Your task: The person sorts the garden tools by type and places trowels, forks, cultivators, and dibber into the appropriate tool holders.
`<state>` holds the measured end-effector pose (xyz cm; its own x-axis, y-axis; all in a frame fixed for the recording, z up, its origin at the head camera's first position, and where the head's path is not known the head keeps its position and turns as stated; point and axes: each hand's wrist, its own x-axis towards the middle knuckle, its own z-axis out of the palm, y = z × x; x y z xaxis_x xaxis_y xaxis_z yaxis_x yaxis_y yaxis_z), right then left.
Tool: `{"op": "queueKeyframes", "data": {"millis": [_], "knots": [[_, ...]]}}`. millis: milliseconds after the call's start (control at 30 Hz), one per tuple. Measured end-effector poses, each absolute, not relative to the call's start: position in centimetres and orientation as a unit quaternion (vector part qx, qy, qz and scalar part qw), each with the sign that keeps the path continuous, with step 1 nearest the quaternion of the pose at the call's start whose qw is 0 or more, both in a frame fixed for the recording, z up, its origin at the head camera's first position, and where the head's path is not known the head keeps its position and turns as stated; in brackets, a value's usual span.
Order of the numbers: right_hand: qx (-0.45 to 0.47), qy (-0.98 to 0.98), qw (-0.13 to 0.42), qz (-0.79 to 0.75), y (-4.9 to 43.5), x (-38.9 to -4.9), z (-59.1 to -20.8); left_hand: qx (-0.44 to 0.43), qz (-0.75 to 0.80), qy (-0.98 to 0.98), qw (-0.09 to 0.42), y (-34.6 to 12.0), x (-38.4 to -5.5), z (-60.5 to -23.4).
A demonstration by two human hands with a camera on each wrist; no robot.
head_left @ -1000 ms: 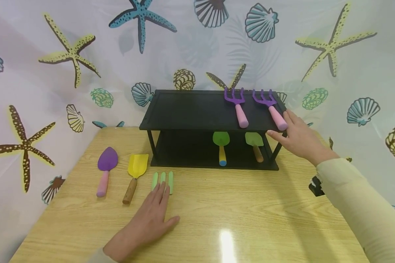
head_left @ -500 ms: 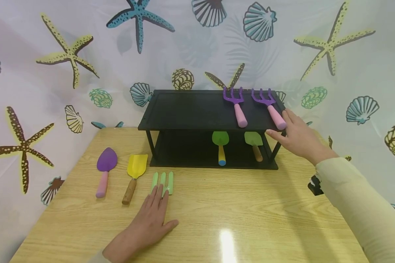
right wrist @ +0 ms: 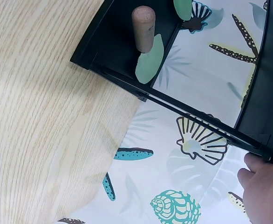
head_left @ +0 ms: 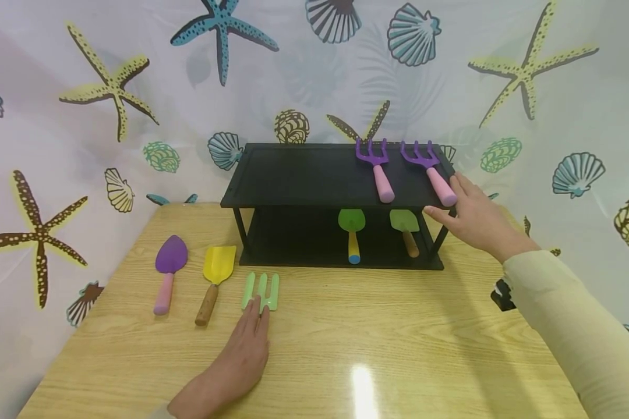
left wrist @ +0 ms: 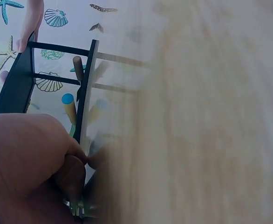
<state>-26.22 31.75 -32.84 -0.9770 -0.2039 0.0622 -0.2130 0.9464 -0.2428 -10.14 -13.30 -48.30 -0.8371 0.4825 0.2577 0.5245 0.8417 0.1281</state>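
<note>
My left hand [head_left: 243, 349] grips a light green hand fork [head_left: 262, 299] lying on the table, its three tines pointing away. The fingers cover the fork's handle in the head view; the left wrist view shows the rounded brown handle end [left wrist: 72, 175] under the hand. With thumb at the front corner and fingers along the side, my right hand [head_left: 474, 218] holds the right end of the black two-tier shelf [head_left: 299, 174]. Two purple hand forks with pink handles, an inner one [head_left: 383, 183] and an outer one [head_left: 441, 186], lie on its top board beside that hand.
On the lower tier lie a green trowel [head_left: 352, 221] with a yellow handle and a paler green trowel [head_left: 405, 221] with a wooden handle. Left of my left hand, a yellow shovel [head_left: 219, 265] and a purple trowel [head_left: 171, 256] rest on the wooden table [head_left: 346, 326].
The left thumb has drawn in from outstretched, and the left fingers have closed over the fork's handle. The fork has shifted slightly to the right. My right hand stays at the shelf.
</note>
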Motion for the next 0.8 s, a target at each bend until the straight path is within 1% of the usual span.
{"op": "queueKeyframes", "data": {"millis": [100,333,500,600,633,800], "knots": [[0.107,-0.986,0.022,0.127,31.8,-26.2,-32.9,-0.266,-0.115,-0.951,0.109,-13.2,-10.0,-48.3],[0.11,-0.985,0.022,0.132,31.8,-26.2,-32.9,-0.253,-0.156,-0.951,0.083,-13.1,-9.8,-48.0],[0.111,-0.984,0.024,0.134,31.8,-26.3,-32.9,-0.256,-0.137,-0.953,0.086,-13.3,-9.8,-47.8],[0.112,-0.984,0.025,0.135,31.8,-26.3,-32.9,-0.265,-0.115,-0.952,0.103,-13.6,-10.0,-47.6],[0.111,-0.984,0.025,0.136,31.8,-26.3,-32.9,-0.274,-0.092,-0.95,0.116,-13.7,-10.0,-47.5],[0.11,-0.984,0.023,0.135,31.8,-26.3,-33.0,-0.327,0.042,-0.921,0.208,-14.3,-10.4,-47.5]]}}
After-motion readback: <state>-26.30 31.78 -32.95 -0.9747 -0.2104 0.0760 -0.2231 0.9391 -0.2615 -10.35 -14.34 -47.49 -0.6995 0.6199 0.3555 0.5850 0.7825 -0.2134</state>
